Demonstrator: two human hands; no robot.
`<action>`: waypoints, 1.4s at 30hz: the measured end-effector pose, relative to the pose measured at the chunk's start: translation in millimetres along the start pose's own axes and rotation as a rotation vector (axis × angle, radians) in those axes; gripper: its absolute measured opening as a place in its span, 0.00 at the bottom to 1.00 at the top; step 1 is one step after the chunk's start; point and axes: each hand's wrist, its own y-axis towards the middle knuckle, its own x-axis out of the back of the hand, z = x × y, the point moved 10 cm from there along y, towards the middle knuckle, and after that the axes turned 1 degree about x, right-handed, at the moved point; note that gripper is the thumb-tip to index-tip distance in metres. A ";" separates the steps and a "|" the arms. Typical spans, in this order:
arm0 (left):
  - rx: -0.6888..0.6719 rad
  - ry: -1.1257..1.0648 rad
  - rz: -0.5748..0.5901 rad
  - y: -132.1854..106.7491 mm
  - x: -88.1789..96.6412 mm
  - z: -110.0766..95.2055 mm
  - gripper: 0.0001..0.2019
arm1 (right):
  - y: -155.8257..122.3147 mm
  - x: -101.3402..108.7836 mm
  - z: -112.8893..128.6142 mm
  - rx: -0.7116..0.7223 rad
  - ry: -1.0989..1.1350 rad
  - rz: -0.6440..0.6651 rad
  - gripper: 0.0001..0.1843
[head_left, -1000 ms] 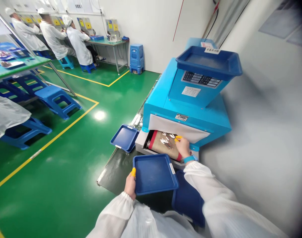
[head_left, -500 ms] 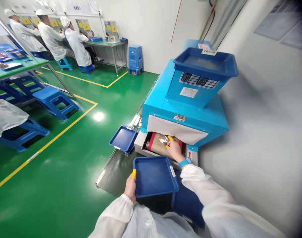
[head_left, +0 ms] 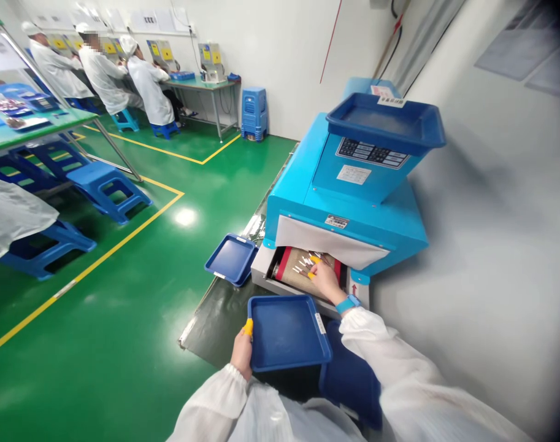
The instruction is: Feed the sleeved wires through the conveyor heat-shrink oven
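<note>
left hand (head_left: 241, 353) grips a blue plastic tray (head_left: 284, 334); right hand (head_left: 326, 281), pinched narrow at small white-tipped parts (head_left: 305, 265) on a tan mesh belt (head_left: 293, 279), could scatter them through a loose grip.

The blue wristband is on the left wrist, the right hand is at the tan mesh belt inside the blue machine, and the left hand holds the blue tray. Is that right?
Not quite. The head view shows the blue wristband on the right wrist, not the left. The rest stands: the right hand is at the tan mesh belt inside the blue machine, and the left hand holds the blue tray.
</note>
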 end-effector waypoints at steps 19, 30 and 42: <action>-0.036 0.062 -0.068 -14.7 9.1 -9.5 0.07 | 20.0 14.1 7.6 -0.047 -0.166 -0.059 0.11; -0.031 0.070 -0.072 -11.6 9.4 -4.9 0.08 | 10.6 13.5 13.7 0.049 -0.220 0.034 0.07; -0.013 0.033 -0.042 -10.3 16.3 -1.3 0.10 | 20.7 66.6 -23.8 -0.106 0.207 -0.302 0.19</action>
